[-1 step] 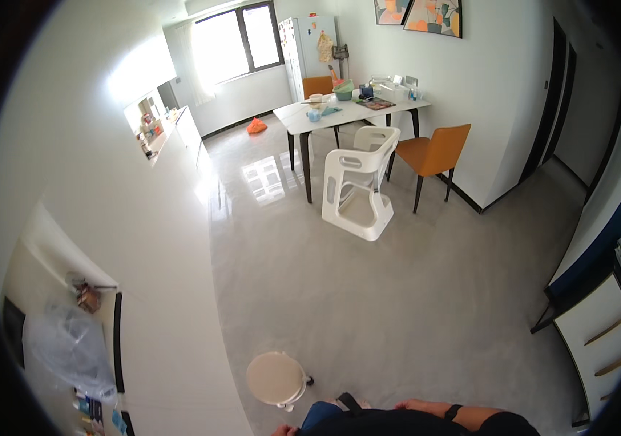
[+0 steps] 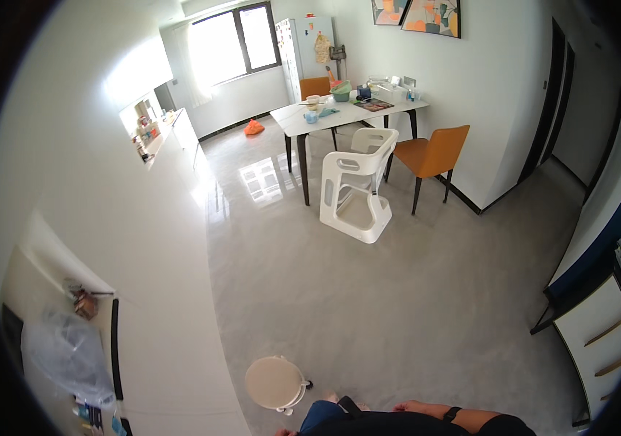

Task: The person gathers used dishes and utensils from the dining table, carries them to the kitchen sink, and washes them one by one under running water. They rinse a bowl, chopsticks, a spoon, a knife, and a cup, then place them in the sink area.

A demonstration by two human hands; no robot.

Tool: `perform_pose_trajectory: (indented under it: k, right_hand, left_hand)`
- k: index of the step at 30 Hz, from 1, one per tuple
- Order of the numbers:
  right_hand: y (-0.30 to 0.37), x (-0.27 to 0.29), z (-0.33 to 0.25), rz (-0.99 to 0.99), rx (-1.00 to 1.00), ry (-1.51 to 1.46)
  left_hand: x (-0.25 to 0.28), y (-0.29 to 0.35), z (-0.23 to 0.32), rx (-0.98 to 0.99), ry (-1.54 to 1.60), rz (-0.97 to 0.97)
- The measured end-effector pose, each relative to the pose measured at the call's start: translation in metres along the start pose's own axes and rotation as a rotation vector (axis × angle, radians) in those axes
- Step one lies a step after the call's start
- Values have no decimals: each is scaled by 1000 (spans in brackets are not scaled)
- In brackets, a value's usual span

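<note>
My right hand (image 2: 413, 407) reaches in from the lower edge, in front of my dark clothing, with a black band on its wrist. Its visible fingers are loosely stretched and nothing shows in them. Only a sliver of my left hand (image 2: 286, 432) shows at the bottom edge; its fingers are cut off. Nearest to it stands a round cream stool (image 2: 274, 382) with dark-wheeled casters. Neither hand touches anything I can make out.
A white plastic frame-like seat (image 2: 357, 185) and an orange chair (image 2: 434, 152) stand by a white table (image 2: 296, 123) bearing bowls and boxes. An orange bag (image 2: 253, 128) lies on the floor. At right is a drawer cabinet (image 2: 579, 323); at left, a shelf niche holds a clear plastic bag (image 2: 70, 352).
The view has shifted very slightly, so the table, seat and stool sit a little further left and lower. Less of my left hand shows. No object has been moved.
</note>
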State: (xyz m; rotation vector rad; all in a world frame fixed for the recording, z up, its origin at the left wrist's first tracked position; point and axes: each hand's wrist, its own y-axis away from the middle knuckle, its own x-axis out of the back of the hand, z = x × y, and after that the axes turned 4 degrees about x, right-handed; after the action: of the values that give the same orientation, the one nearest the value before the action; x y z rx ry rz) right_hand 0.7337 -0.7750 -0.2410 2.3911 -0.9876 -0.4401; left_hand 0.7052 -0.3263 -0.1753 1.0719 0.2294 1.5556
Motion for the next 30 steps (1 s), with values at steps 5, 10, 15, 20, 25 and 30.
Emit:
perform_pose_trajectory:
  k: [5, 10, 15, 20, 25, 30]
  right_hand:
    - [-92, 102, -86, 250, -184, -397]
    - [-231, 255, -205, 377, 265, -821]
    - [-376, 339, -469, 435, 468, -933]
    - [-507, 322, -667, 35, 525, -728]
    - [-619, 313, -804, -323, 505, -811]
    - [-730, 358, -889, -554, 329, -806]
  left_hand:
    - [18, -114, 36, -7, -336, -52]
    - [86, -214, 42, -500, -914, 28]
    - [243, -346, 346, -406, 220, 111]
    - [332, -454, 678, -626, 1355, -349]
    - [332, -559, 830, -696, 1488, -316]
    - [365, -673, 923, -589, 1754, -321]
